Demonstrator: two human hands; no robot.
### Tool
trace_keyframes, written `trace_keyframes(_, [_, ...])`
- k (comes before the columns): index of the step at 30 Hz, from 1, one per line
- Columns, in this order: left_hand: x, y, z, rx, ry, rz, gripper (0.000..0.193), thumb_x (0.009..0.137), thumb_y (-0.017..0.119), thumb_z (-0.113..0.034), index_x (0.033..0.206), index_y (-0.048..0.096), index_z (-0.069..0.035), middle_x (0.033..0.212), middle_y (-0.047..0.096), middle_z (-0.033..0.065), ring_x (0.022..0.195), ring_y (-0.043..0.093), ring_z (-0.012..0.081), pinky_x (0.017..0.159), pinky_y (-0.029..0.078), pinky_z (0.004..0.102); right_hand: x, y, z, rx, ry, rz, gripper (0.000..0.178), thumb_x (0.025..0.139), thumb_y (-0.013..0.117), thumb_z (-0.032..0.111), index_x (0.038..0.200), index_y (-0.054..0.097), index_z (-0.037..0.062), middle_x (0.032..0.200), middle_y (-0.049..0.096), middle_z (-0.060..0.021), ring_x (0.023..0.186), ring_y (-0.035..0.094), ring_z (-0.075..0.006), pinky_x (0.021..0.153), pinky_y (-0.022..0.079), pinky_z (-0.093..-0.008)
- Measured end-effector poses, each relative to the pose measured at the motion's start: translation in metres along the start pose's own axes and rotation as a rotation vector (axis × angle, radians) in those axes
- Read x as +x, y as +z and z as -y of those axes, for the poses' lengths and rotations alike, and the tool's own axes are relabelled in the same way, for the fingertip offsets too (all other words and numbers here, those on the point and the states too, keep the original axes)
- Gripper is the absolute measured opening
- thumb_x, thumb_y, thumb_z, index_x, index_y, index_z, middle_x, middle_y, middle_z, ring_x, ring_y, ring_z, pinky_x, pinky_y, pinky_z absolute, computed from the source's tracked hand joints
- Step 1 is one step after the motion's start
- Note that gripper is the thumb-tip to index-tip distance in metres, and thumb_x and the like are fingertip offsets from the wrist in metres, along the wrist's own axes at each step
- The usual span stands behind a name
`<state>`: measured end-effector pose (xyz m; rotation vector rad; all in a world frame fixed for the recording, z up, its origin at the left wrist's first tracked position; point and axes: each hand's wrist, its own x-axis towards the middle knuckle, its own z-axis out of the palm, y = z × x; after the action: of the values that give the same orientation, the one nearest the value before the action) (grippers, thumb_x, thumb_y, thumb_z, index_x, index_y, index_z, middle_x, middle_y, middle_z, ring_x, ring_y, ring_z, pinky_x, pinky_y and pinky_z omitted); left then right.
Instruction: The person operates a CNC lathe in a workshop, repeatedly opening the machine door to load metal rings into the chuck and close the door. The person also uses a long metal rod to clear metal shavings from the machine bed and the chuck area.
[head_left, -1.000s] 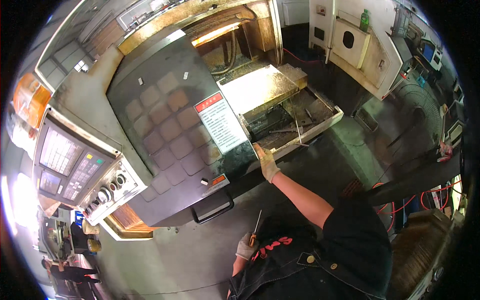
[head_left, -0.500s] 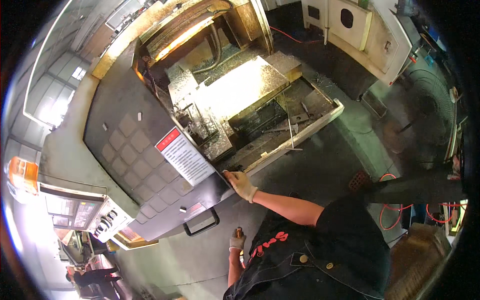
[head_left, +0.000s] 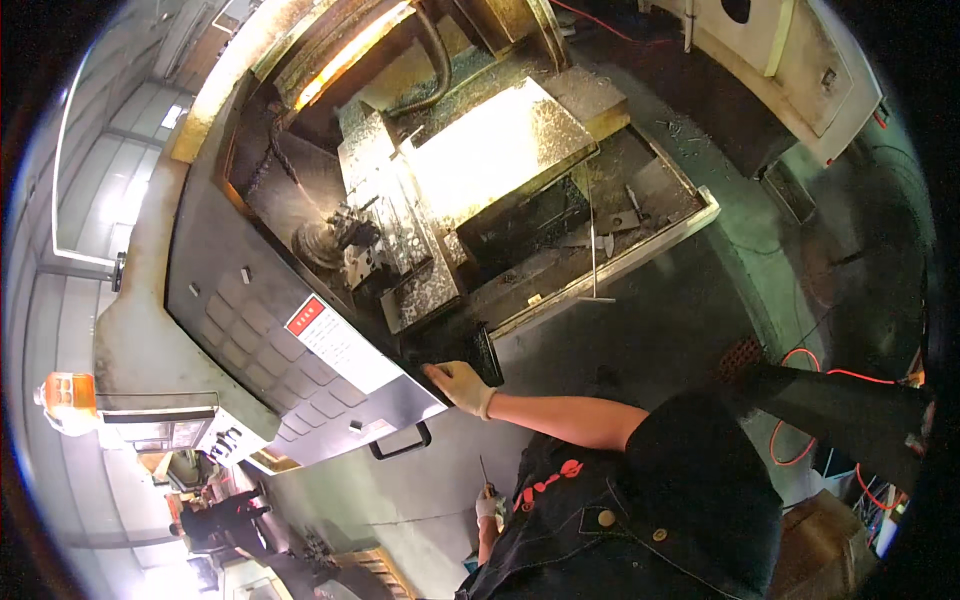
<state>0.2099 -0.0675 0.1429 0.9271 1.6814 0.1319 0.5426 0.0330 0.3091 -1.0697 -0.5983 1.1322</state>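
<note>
In a pale work glove, my right hand (head_left: pixel 462 387) is closed on the edge of a machine's grey sliding door (head_left: pixel 290 370), its fingertips curled over the rim. The door carries a red-and-white label (head_left: pixel 342 342) and a black pull handle (head_left: pixel 402 442). My left hand (head_left: pixel 487 506), also gloved, is low by my side. It grips a thin-shafted hand tool (head_left: pixel 484 470) whose shaft points upward; its exact kind is too small to tell. Inside the machine's opening, a round chuck (head_left: pixel 318 243) stands left of a brightly lit metal cover (head_left: pixel 500 150).
A thin T-ended rod (head_left: pixel 593 230) leans over the chip tray's front rim (head_left: pixel 650 248), with small metal tools (head_left: pixel 632 205) lying inside. An orange lamp (head_left: pixel 68 402) and control panel are at left. Red hose (head_left: pixel 790 440) coils at right. Another person (head_left: pixel 225 522) is far off, lower left.
The door has slid toward the lower left with my right hand on it, uncovering the chuck. My left hand is lower, still holding the tool. The whole view has shifted slightly.
</note>
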Motion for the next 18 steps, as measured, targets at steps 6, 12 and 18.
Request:
trace_keyframes(6, [0.057, -0.006, 0.013, 0.290, 0.170, -0.145, 0.028, 0.072, 0.064, -0.017, 0.096, 0.056, -0.008, 0.070, 0.058, 0.0034, 0.055, 0.054, 0.0146, 0.046, 0.044, 0.0304, 0.002, -0.003, 0.003, -0.068, 0.071, 0.013, 0.046, 0.088, 0.044, 0.039, 0.063, 0.048, 0.0004, 0.053, 0.035, 0.0020, 0.054, 0.030, -0.0076, 0.047, 0.027, -0.0293])
trace_keyframes(12, [0.076, 0.017, 0.012, 0.201, 0.156, -0.131, 0.030, 0.066, 0.068, -0.014, 0.092, 0.054, -0.007, 0.070, 0.058, 0.0045, 0.056, 0.055, 0.0161, 0.047, 0.045, 0.0311, 0.003, -0.007, 0.003, -0.075, 0.032, 0.024, 0.047, 0.087, 0.045, 0.039, 0.062, 0.048, 0.0005, 0.054, 0.036, 0.0024, 0.054, 0.031, -0.0078, 0.047, 0.027, -0.0293])
trace_keyframes(18, [0.040, 0.032, -0.004, 0.139, 0.096, -0.184, 0.021, 0.069, 0.062, -0.010, 0.088, 0.052, -0.008, 0.062, 0.055, 0.0049, 0.049, 0.054, 0.0178, 0.042, 0.044, 0.0323, 0.002, -0.004, 0.007, -0.084, 0.031, 0.005, 0.048, 0.088, 0.045, 0.039, 0.061, 0.048, -0.0005, 0.053, 0.036, 0.0010, 0.053, 0.031, -0.0083, 0.047, 0.028, -0.0296])
